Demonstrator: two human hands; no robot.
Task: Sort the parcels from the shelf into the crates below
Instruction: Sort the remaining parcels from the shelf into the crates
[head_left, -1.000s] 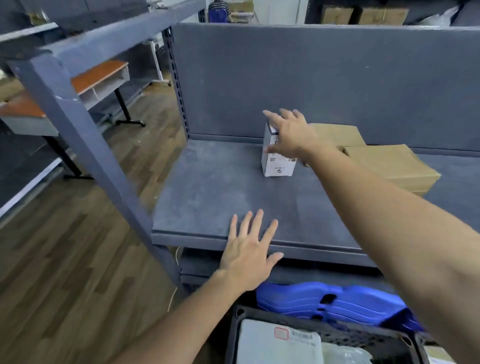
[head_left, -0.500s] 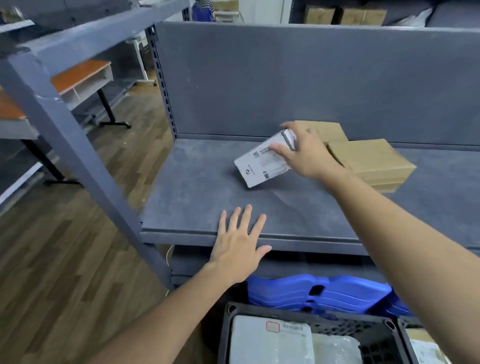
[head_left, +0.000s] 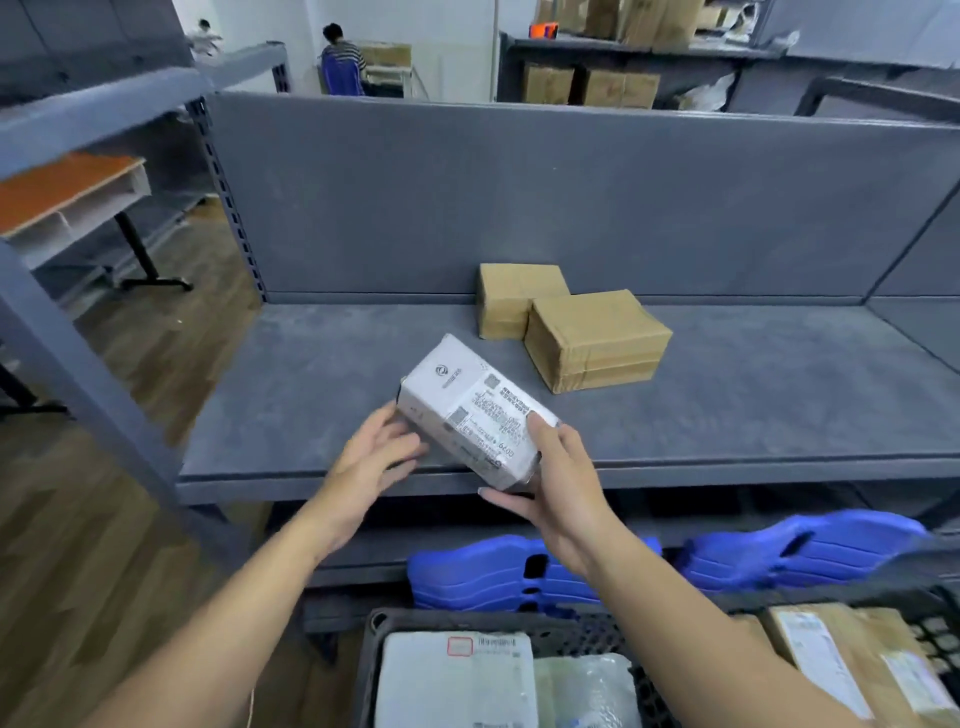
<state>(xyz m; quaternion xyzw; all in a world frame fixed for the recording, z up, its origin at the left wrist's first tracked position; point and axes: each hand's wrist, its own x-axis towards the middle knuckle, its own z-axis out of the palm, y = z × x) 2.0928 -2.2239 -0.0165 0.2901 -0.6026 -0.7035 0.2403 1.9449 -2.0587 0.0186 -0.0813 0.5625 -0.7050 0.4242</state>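
A: What was the biggest thing in front of the person?

B: The grey shelf, its board running wide across the view. Below its front edge stood two dark crates. The left crate held a flat white packet, and the right crate held brown labelled ones. A blue stack sat behind them, beneath the board.

A: And on the board?

B: Two brown parcels, set close together near the back panel and right of centre, well apart from both hands.

A: Where was the white parcel?

B: Off the board, in the air over the front edge, label face up. Its long axis ran on a slant from far-left to near-right, with the near end lower.

A: Who had it?

B: The right hand gripped the near-right end, thumb on the label and fingers curled beneath. The left hand lay loose against the far-left end, fingers close to straight along the underside. I'd call that steadying, not a clamp.

A: So which way next?

B: My judgement is down and toward the body. The left crate sat almost straight below the parcel, and the right crate lay off to the right, nearer the right arm. I couldn't read the label to say which one suited it. Either way the right hand would likely carry it, and the slanted axis would want turning so it lay flat.
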